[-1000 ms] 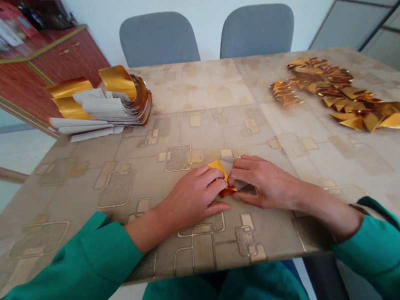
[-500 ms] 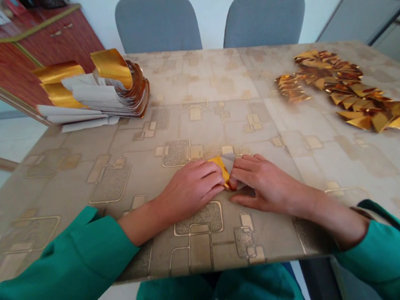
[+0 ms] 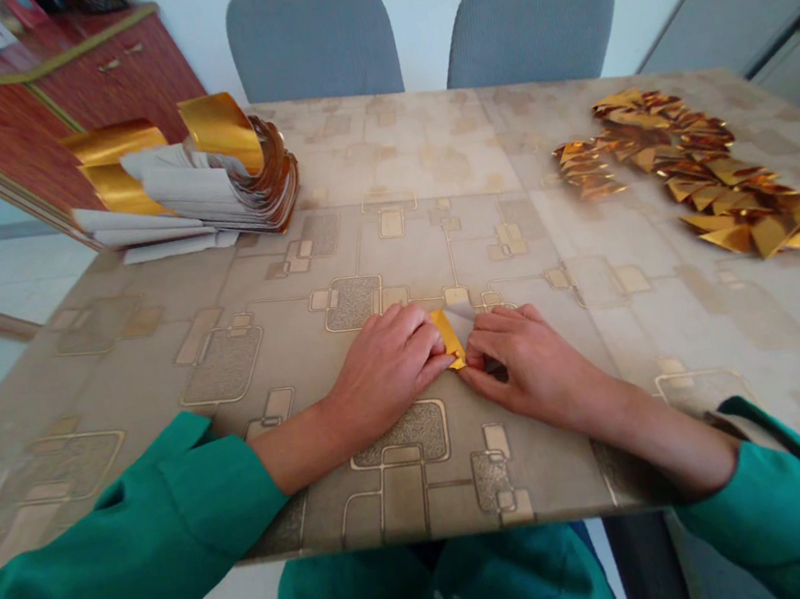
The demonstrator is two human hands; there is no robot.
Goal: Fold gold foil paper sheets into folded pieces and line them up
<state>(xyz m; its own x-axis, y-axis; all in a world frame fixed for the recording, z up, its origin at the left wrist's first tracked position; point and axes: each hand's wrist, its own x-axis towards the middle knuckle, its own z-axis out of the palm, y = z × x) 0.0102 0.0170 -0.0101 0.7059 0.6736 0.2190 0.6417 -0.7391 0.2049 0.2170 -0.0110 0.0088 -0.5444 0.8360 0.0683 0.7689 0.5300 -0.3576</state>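
Between my hands, low over the patterned tablecloth, is a small sheet of gold foil paper [image 3: 450,337] with a pale grey back, partly folded. My left hand [image 3: 396,361] is closed on its left side, thumb and fingertips pressed together at the near edge. From the right, my right hand [image 3: 527,360] pinches the paper's near right corner between thumb and curled fingers. Much of the paper is hidden under the fingers. On the right of the table lie strings of folded gold paper pieces [image 3: 715,179], nested in curved rows, apart from both hands.
A thick bent stack of gold and grey paper sheets [image 3: 200,184] lies at the table's far left. Two grey chairs [image 3: 311,40] stand behind the far edge. A reddish wooden cabinet [image 3: 114,81] is beyond the left corner. The table's near edge [image 3: 438,536] runs close to my body.
My right thumb has moved up against the paper's near corner, closing the earlier gap. My left thumb now shows at the near edge, and the gold fold has shifted slightly right.
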